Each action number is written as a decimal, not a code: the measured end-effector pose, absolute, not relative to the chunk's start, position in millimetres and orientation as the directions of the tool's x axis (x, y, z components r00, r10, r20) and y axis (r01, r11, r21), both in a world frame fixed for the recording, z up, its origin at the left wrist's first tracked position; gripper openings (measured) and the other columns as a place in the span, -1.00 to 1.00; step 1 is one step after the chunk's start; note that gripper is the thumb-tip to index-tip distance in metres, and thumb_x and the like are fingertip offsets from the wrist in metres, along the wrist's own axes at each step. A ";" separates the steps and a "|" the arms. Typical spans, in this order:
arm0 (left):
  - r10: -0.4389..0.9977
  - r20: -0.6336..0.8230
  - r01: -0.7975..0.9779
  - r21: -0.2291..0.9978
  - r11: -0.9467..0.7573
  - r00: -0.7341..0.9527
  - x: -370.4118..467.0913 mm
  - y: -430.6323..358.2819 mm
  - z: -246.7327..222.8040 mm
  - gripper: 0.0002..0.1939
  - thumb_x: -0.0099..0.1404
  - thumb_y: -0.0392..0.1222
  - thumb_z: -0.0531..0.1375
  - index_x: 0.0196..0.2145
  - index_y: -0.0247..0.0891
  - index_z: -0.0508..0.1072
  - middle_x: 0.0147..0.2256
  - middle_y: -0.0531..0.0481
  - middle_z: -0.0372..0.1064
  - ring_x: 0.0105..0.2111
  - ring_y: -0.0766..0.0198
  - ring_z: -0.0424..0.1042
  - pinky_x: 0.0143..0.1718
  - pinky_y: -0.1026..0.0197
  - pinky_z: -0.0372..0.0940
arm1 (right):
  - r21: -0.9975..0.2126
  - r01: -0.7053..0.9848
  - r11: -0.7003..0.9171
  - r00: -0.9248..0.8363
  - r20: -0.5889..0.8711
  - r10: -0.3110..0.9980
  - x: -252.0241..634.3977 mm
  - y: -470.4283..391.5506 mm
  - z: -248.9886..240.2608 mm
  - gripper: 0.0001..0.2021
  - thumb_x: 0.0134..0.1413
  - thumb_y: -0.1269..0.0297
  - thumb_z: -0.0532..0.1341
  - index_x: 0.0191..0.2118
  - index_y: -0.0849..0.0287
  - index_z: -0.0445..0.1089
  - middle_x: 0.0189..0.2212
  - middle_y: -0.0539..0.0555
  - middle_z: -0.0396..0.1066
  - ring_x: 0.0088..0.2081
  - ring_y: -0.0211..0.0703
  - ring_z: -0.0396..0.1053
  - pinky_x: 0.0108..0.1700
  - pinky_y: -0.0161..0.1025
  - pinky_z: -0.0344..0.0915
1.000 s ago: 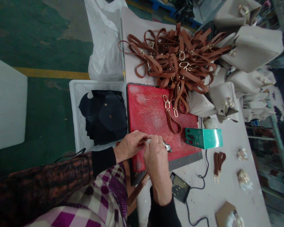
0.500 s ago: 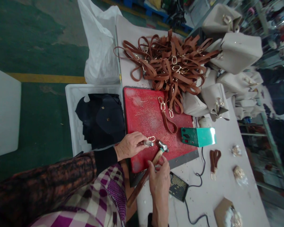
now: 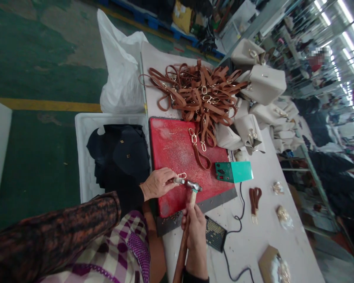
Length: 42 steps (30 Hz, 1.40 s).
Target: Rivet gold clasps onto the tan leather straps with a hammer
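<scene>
My left hand point(image 3: 159, 182) is closed around a short metal punch point(image 3: 178, 181) over the red work mat point(image 3: 168, 137). A gold oval clasp point(image 3: 182, 175) shows just beyond those fingers; what lies under them is hidden. In my right hand point(image 3: 194, 222) is a hammer point(image 3: 194, 186), gripped by its wooden handle. Its metal head is beside the tip of the punch; whether they touch I cannot tell. Farther up the mat lies a brown strap loop point(image 3: 202, 158) with gold clasps at its end.
A heap of brown straps point(image 3: 200, 90) covers the table's far part, beside several beige bags point(image 3: 267, 83). Right of the mat stand a green box point(image 3: 234, 171) and a black tray of small gold pieces point(image 3: 216, 234). A white crate point(image 3: 82, 157) with black pieces adjoins the table.
My right hand has shifted its hold on the hammer and swung the head left, closer to the punch. My left hand keeps the punch. The whole view has tilted upward somewhat.
</scene>
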<state>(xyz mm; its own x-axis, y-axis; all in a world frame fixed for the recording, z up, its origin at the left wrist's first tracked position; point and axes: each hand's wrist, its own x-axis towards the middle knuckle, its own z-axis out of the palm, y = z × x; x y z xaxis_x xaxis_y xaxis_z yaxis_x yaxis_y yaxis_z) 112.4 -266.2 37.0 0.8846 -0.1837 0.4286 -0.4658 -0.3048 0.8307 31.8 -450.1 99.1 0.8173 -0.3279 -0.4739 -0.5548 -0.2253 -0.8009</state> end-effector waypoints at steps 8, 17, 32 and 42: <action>-0.163 0.435 -0.465 0.832 -0.302 0.885 112.1 -267.6 34.7 -0.93 0.30 -0.24 0.20 -0.32 -0.28 0.42 -0.45 0.03 0.34 -0.44 0.29 0.31 -0.36 0.27 0.22 | -0.394 -0.198 -0.898 0.957 0.119 -0.263 7.0 -431.2 166.5 -0.60 0.26 -0.09 -0.03 -0.19 0.15 0.33 -0.54 0.05 0.41 -0.54 -0.12 0.37 -0.53 -0.27 0.14; -0.168 0.472 -0.501 0.816 -0.289 0.865 112.9 -269.2 27.4 -0.94 0.31 -0.23 0.16 -0.30 -0.27 0.40 -0.43 0.02 0.35 -0.41 0.26 0.31 -0.34 0.25 0.22 | -0.128 0.018 -0.992 0.998 -0.056 0.026 28.1 -414.4 183.4 -0.55 0.36 0.00 -0.20 -0.16 0.15 0.31 -0.54 0.06 0.46 -0.59 -0.08 0.40 -0.60 -0.26 0.09; -0.219 0.513 -0.558 0.768 -0.314 0.830 111.3 -270.2 21.8 -0.93 0.29 -0.33 0.14 -0.28 -0.26 0.43 -0.40 -0.02 0.41 -0.35 0.21 0.29 -0.23 0.18 0.23 | -0.257 -0.096 -0.962 0.993 -0.087 -0.076 31.8 -418.1 191.7 -0.62 0.32 0.00 -0.10 -0.25 0.14 0.33 -0.62 0.00 0.36 -0.61 -0.17 0.31 -0.55 -0.30 0.06; -0.238 0.480 -0.535 0.779 -0.327 0.844 110.7 -263.6 31.4 -0.88 0.36 -0.24 0.07 -0.30 -0.28 0.37 -0.43 -0.03 0.33 -0.41 0.22 0.26 -0.30 0.17 0.23 | -0.400 -0.260 -0.879 0.966 -0.102 -0.239 25.7 -427.9 159.4 -0.59 0.27 -0.09 -0.08 -0.31 0.13 0.28 -0.61 -0.01 0.33 -0.59 -0.15 0.28 -0.51 -0.27 0.10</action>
<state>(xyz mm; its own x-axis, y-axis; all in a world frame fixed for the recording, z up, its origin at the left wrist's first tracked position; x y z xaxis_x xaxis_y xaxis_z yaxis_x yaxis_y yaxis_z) 110.7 -263.6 31.4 0.8444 -0.2377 0.4801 -0.5350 -0.3267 0.7791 25.7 -427.9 159.4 0.9656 -0.2392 -0.1023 -0.2601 -0.8788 -0.4001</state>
